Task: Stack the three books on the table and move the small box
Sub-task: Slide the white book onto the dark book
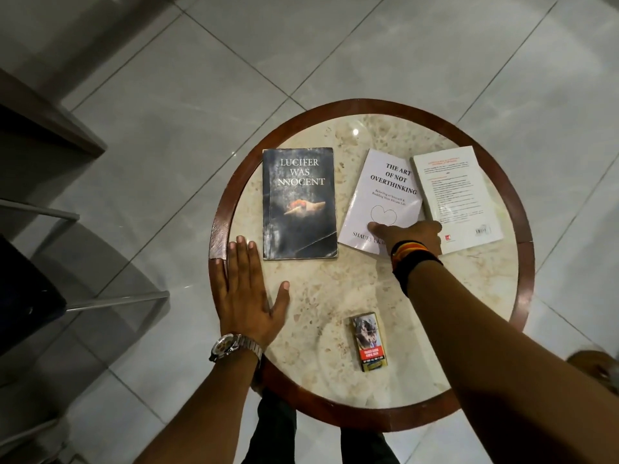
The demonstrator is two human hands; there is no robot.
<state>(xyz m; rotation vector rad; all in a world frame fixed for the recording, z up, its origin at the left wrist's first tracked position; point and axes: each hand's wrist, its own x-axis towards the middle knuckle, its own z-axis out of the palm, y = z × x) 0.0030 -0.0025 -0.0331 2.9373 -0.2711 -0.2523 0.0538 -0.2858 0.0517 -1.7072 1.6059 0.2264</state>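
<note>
Three books lie on a round marble table (335, 289). A dark book titled "Lucifer Was Innocent" (299, 204) is at the left. A white book titled "The Art of Not Overthinking" (385, 192) lies in the middle, tilted. A white book lying back cover up (457, 197) is at the right, its left edge over the middle book. My right hand (410, 234) grips the near edge of the middle book, thumb on its cover. My left hand (246, 293) rests flat and open on the table's left edge. A small box (369, 341) lies near the front.
The table has a dark wooden rim (526, 262). Grey tiled floor surrounds it. A dark chair with metal legs (40, 296) stands to the left, and a wooden furniture edge (50, 122) sits at the upper left. My legs show under the table's near side.
</note>
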